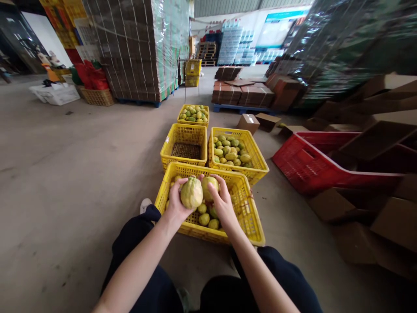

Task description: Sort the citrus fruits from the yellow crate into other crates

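My left hand (176,201) is closed round a yellow-green papaya (191,194) with a ridged, blotchy skin. Beside it, my right hand (224,203) grips a second, yellower papaya (208,188); its fingers curve over the far side. Both fruits are held up close together above the near yellow crate (256,224). Inside that crate, several smaller-looking green-yellow papayas (204,219) lie below my hands, and part of the pile is hidden behind my hands and the held fruits.
Behind the near crate stand a yellow crate (165,153) with a bare bottom and a yellow crate (259,160) of papayas. Farther back is another filled crate (180,121). A red bin (302,169) and cardboard boxes (352,243) are at right; wrapped pallet stacks (130,52) rise behind.
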### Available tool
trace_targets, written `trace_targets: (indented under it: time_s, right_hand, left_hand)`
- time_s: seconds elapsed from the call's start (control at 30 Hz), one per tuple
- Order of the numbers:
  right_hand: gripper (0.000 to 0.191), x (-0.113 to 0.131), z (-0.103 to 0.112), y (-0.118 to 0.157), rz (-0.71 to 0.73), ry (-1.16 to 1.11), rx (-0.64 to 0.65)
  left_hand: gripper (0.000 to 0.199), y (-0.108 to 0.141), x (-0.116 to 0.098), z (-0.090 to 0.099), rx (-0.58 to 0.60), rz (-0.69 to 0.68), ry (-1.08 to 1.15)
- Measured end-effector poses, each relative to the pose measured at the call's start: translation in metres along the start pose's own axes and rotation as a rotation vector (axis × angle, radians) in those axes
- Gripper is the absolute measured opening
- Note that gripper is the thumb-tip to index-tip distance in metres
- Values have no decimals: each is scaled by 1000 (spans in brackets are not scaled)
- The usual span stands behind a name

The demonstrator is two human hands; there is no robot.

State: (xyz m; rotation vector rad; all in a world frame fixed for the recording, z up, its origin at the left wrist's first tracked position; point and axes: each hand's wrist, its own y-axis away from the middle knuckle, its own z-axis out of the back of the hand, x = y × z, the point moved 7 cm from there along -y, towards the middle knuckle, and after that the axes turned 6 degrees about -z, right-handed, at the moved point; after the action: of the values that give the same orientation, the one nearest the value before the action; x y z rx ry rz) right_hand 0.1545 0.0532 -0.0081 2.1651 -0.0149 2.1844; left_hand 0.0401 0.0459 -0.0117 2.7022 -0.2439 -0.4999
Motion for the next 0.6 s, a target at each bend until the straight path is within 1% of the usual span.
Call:
trace_targets:
  time_s: [0.07, 0.13, 0.2, 0.27, 0.33, 0.37, 0.43, 0.53, 0.6]
  right_hand:
    - [58, -3, -4, -2, 67, 61, 45]
    - [67, -9, -7, -3, 96, 117, 110]
    - [81, -14, -9, -4, 123, 187, 159]
    - [98, -13, -10, -1, 181, 256, 197]
    - [107, -8, -13, 6, 259, 329, 249]
    - [107, -5, -16, 11, 297, 367, 281]
    - [98, 2, -20, 20, 357, 429, 325]
    - [79, 11, -21, 32, 409, 473, 312]
    - [69, 15, -21, 38, 438, 494, 295]
  left_hand:
    - [22, -3, 3, 1, 34, -41, -9]
    - [29, -5, 6, 4, 68, -77, -30]
    - [34, -6, 8, 6, 91, -90, -61]
    - [34, -7, 11, 7, 102, -92, -97]
    - [33, -9, 11, 10, 100, -103, -118]
    - [32, -10, 12, 11, 97, -108, -124]
    - [29, -12, 12, 13, 105, -125, -135]
    - [28, -15, 11, 13, 151, -146, -166]
    - [27, -17, 10, 14, 143, -137, -160]
